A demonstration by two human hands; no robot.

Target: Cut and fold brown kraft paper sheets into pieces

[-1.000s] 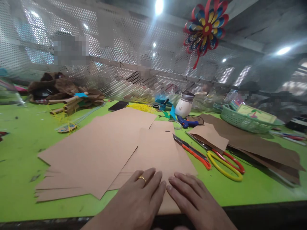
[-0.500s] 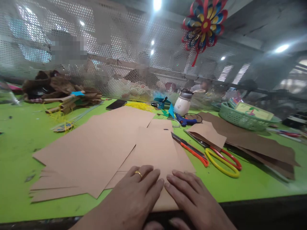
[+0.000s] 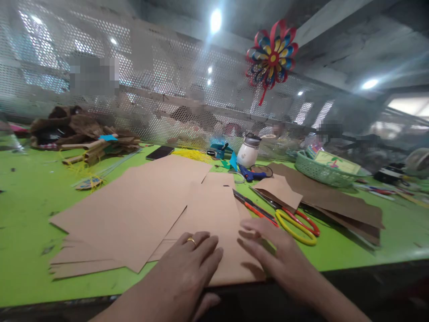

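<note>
My left hand (image 3: pixel 187 264), with a gold ring, lies flat on a tan paper sheet (image 3: pixel 211 210) near the table's front edge. Its fingers are stretched out over the paper. Just above the right side of that sheet is my right hand (image 3: pixel 278 250), fingers apart and holding nothing, its shadow falling on the paper. Beyond its fingertips lies a utility knife (image 3: pixel 254 207) with an orange handle. Scissors (image 3: pixel 296 226) with one yellow and one red handle loop rest to the right, partly under a small tan paper piece (image 3: pixel 279 192). A stack of tan paper (image 3: pixel 127 210) spreads out on the left.
On the green table (image 3: pixel 23 250) stand a white bottle (image 3: pixel 248 154), a blue glue gun (image 3: pixel 250 173) and a green basket (image 3: pixel 321 172). Brown sheets (image 3: pixel 348 208) lie at right. A phone (image 3: pixel 160 153) and yellow strands (image 3: pixel 191 154) are at the back, before a perforated screen (image 3: pixel 150 98).
My right hand has lifted off the paper and moved right and slightly up, its fingers apart. My left hand stays on the sheet. The camera view has shifted a little.
</note>
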